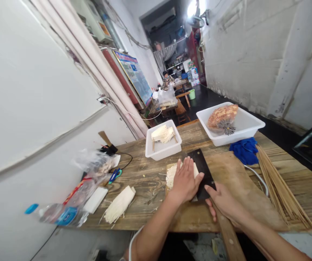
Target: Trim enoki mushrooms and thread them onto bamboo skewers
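Note:
My left hand (185, 178) lies flat, fingers together and stretched out, on a bundle of white enoki mushrooms (170, 176) on the wooden cutting board (234, 181). My right hand (223, 203) is wrapped round the handle of a black cleaver (202, 170), whose blade stands beside my left hand's fingers against the mushrooms. Another enoki bundle (119, 204) lies on the table to the left.
A small white tub (163, 148) with cut mushrooms and a larger white tub (243, 128) with skewered food stand behind the board. A blue cloth (244, 150), bamboo skewers (278, 188), scissors (114, 175), plastic bags (93, 166) and a water bottle (55, 214) lie on the wooden table (145, 177).

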Available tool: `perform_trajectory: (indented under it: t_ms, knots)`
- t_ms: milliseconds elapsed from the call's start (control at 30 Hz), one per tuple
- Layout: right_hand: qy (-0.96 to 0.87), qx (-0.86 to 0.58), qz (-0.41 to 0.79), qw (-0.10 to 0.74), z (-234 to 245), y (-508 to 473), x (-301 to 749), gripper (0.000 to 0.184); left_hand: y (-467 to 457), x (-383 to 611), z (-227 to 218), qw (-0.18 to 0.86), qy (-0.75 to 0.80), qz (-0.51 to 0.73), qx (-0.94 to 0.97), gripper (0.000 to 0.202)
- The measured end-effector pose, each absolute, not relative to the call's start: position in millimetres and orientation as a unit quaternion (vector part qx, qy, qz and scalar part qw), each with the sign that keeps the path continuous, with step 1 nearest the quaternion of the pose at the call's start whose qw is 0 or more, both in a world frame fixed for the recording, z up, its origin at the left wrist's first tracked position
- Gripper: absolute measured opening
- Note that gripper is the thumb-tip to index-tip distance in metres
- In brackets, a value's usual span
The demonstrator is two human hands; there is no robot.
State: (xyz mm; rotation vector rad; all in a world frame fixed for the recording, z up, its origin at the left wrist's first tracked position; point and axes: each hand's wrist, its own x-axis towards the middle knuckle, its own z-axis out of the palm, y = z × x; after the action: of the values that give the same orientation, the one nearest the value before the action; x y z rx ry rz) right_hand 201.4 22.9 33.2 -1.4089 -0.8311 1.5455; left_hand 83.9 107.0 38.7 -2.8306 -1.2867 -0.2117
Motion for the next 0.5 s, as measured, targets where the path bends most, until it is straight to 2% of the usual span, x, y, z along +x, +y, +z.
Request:
perform_trajectory:
  t_ms: [333,500]
  knots:
    - [-0.469,-0.606,0.5,0.403,102.7,15.7,214.7,0.023,97.8,88.8,103.2,-0.012,-0.442,-0.187,-0.877,0.075]
    - [-0.528,-0.62,0.443,0.375,133.4,18.2,219.4,0.033,91.0,76.8,154.3,0.054,-0.447,-0.253,-0.856,0.08]
